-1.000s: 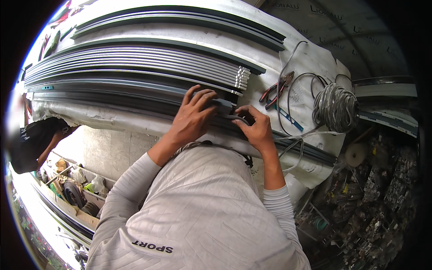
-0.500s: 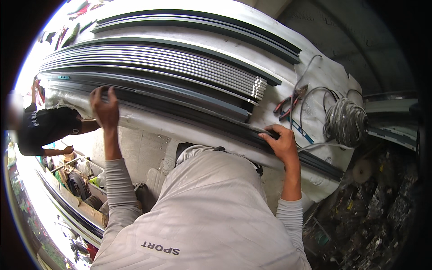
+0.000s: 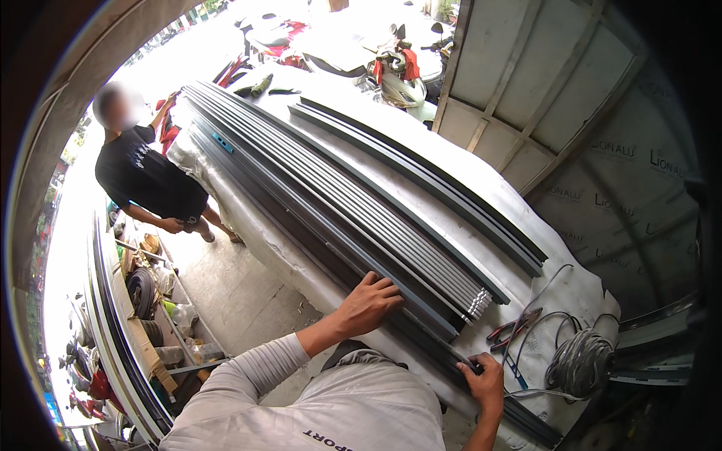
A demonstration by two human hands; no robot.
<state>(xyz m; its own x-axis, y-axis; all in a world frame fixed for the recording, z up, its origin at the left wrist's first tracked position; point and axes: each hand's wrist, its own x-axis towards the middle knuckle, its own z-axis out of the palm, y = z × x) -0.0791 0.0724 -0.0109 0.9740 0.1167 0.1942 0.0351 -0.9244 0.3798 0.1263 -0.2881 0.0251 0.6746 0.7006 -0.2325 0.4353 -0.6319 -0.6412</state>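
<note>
Long dark metal profiles [image 3: 301, 248] lie side by side along the near edge of the white-covered table. My left hand [image 3: 368, 304] is over the nearest ones, its fingers curled down onto a dark profile; the fingertips are partly hidden. Further right, my right hand [image 3: 483, 382] has thumb and fingers closed around the near dark profile [image 3: 519, 417], close to its right end. Beyond my hands lies a bundle of thin silver strips [image 3: 376, 233], their ends level near the right. A small teal piece [image 3: 223, 143] sits on the profiles toward the far left.
Red-handled pliers [image 3: 514, 329], a blue-handled tool [image 3: 517, 374] and a coil of grey cable [image 3: 579, 364] lie at the table's right. More dark profiles [image 3: 421, 180] rest behind. A person in a black shirt [image 3: 150, 177] stands at the far left, above a box of supplies [image 3: 162, 301].
My view has swung up and to the left. My left hand has come rightward along the profiles, closer to my right hand, which stays at the near profile.
</note>
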